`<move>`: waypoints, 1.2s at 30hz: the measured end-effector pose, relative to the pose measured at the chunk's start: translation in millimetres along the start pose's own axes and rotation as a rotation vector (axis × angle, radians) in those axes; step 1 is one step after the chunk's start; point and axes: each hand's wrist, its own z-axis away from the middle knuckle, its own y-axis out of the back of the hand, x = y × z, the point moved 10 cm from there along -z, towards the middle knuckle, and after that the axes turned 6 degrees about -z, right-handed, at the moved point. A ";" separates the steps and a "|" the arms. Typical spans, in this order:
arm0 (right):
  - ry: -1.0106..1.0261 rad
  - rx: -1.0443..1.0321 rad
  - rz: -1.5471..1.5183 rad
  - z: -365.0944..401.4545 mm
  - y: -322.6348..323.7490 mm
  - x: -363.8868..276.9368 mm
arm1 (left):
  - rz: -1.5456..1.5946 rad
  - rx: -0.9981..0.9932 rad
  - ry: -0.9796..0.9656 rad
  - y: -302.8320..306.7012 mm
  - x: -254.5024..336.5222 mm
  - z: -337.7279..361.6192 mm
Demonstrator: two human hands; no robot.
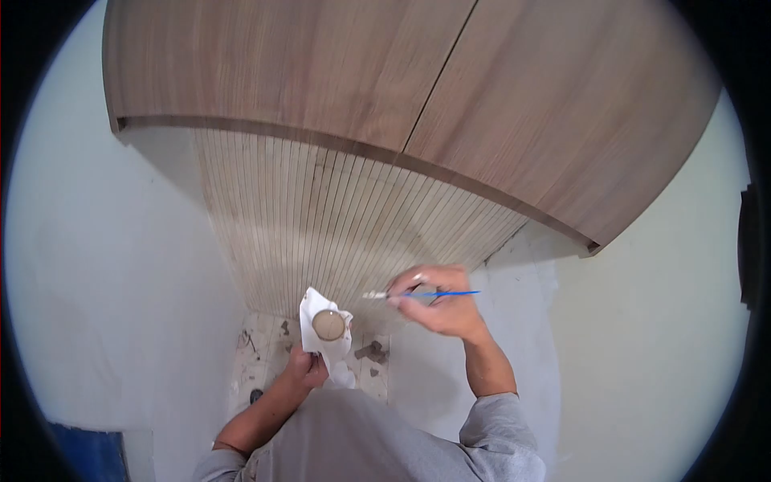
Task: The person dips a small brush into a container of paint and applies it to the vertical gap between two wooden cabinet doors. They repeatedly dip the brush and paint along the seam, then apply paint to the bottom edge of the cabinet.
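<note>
My left hand (pixel 307 368), low in the middle, is closed on a crumpled white cloth or paper (pixel 313 341). A small round cup (pixel 328 324) of tan liquid rests in its folds; how the fingers meet the cup is hidden. To the right, my right hand (pixel 438 301) pinches a thin paintbrush (pixel 458 293) with a blue handle. Its pale, slightly blurred tip points left, above and to the right of the cup, apart from it. Beyond both hands stands a wall panel of narrow pale wooden slats (pixel 321 209).
A wood-grain cabinet (pixel 281 72) overhangs the slats, with a dark seam between its doors. Plain walls (pixel 104 265) close in on both sides. Scraps and debris (pixel 372 351) lie on the tiled floor below. A dark blue object (pixel 88 450) shows at the lower left.
</note>
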 end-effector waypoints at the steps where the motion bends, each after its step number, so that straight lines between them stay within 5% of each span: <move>1: 0.076 0.082 -0.021 -5.3 16.1 -10.3 | 0.028 0.004 0.006 1.5 0.1 -0.1; 9: 0.773 0.532 0.130 -58.5 118.6 -119.8 | -0.123 0.208 -0.031 20.7 5.2 2.3; 13: 0.912 0.639 0.197 -82.2 136.4 -151.2 | -0.103 0.170 -0.048 6.3 8.5 -2.2; 19: 1.141 0.767 0.327 -95.3 138.3 -154.5 | -0.080 0.367 -0.036 38.3 3.0 2.9; 23: 1.052 0.771 0.204 -94.5 141.5 -143.6 | 0.084 0.417 -0.018 47.9 -4.1 1.8; 36: 0.994 0.774 0.303 -99.8 138.0 -145.3 | 0.179 0.030 -0.042 43.8 -7.6 -6.1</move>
